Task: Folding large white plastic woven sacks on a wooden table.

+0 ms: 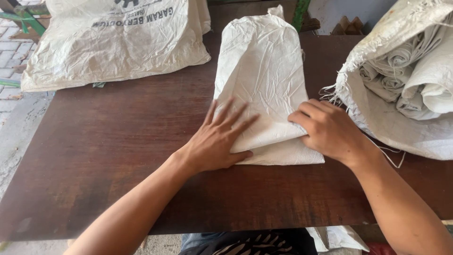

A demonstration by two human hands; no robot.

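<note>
A white woven plastic sack (262, 71) lies folded lengthwise on the dark brown wooden table (108, 156), its near end doubled over. My left hand (218, 139) presses flat on the near left part of the fold, fingers spread. At the sack's right edge, my right hand (328, 130) has its fingers curled, pinching the folded layer.
A large flat white sack with dark print (113, 38) lies at the back left of the table. On the right, a big open sack (391, 118) holds several rolled white sacks (415, 66), with loose threads hanging. Paved ground (14, 52) shows beyond the table's left edge.
</note>
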